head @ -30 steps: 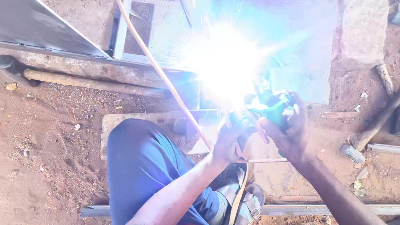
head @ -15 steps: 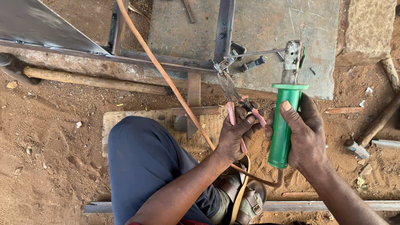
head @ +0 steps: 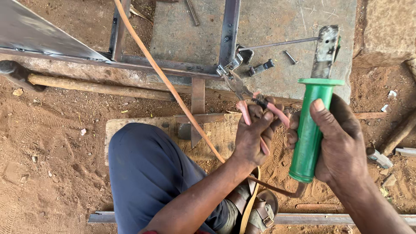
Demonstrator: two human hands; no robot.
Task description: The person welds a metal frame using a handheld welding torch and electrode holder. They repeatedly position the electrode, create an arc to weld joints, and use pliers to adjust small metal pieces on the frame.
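Right hand (head: 342,143) grips green-handled electrode holder (head: 310,130) upright, metal end up.

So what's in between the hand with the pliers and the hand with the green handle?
Almost nothing: in the head view, only a narrow strip of reddish dirt shows between the left hand holding the pliers and the right hand gripping the green handle.

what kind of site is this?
Likely an outdoor, ground-level welding yard: bare red dirt, a steel frame on a concrete slab, and the right hand holding a green-handled electrode holder.
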